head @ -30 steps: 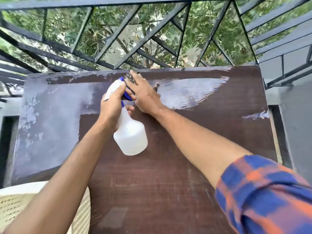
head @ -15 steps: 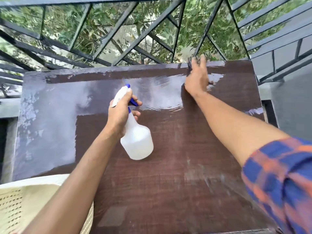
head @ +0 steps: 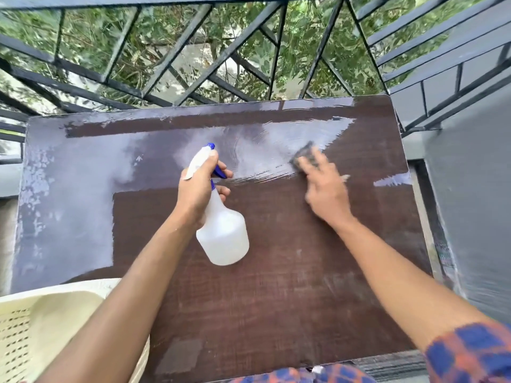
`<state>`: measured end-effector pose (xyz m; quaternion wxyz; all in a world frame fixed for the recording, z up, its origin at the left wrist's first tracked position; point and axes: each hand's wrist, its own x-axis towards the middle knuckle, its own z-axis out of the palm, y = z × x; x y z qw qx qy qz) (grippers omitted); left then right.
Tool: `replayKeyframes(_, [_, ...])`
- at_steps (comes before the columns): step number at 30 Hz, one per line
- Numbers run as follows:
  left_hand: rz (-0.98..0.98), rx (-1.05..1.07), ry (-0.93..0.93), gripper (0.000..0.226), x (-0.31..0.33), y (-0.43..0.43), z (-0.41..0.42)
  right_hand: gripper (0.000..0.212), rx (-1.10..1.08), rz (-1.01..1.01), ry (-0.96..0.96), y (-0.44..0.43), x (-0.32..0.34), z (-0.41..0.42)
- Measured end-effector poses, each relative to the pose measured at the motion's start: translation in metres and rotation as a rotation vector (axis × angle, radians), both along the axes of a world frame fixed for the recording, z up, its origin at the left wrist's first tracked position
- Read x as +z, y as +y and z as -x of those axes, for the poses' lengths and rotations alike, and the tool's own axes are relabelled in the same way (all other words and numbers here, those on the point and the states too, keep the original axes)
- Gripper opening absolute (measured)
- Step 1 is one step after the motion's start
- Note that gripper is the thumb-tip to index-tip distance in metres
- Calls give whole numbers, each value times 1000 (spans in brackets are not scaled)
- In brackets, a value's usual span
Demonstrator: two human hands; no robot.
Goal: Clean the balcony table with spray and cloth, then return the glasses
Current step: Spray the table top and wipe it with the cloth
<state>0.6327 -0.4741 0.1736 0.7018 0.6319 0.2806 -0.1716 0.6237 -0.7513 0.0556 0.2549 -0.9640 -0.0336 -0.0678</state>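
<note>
Table (head: 276, 305), one: dark brown top filling mid-frame, with a pale wet sheen along its upper band and left side.

Bottle (head: 224, 240), one: white with a blue trigger and nozzle, at frame centre. It is tilted, nozzle toward the top and body toward the lower right.

Left hand (head: 199, 190), one: wrapped round the bottle's neck, a finger on the trigger.

Cloth (head: 306, 152), one: dark, right of centre and above it, lying on the table at the edge of the wet streak.

Right hand (head: 327, 190), one: fingers straight and spread, pressing the cloth (motion-blurred). The two hands are well apart.

Chair (head: 58, 324), one: cream, perforated, lower left corner.

Railing (head: 181, 49), one: black bars across the top, foliage behind.

Sleeve (head: 470, 353), one: blue-orange plaid, lower right corner.
</note>
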Motion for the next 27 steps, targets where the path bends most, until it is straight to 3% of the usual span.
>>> replayKeyframes(4, [23,-37,-7,33,2,-7,9,58,-607,-64,168,-87,11,-21])
replayKeyframes(7, [21,-46,-15,32,3,-10,15,60,-701,-37,183,-67,10,-31])
replayKeyframes(10, [12,-58,-17,30,3,-14,20,62,-466,-67,164,4,15,-23])
replayKeyframes(15, [-24,-46,-38,32,6,-23,23,51,333,-31,124,101,5,23])
replayKeyframes(18, [-13,-47,-52,33,8,-27,24,60,418,17,128,74,1,35])
replayKeyframes(20, [-26,-72,-41,33,8,-31,27,81,264,66,172,29,6,28])
replayKeyframes(22, [-38,-82,-30,32,9,-35,32,88,-37,61,243,-32,9,19])
replayKeyframes(24, [-53,-92,-23,31,9,-41,39,74,-295,24,256,-93,16,17])
replayKeyframes(27, [-42,-101,-8,31,11,-50,51,57,-427,-13,268,-144,25,33])
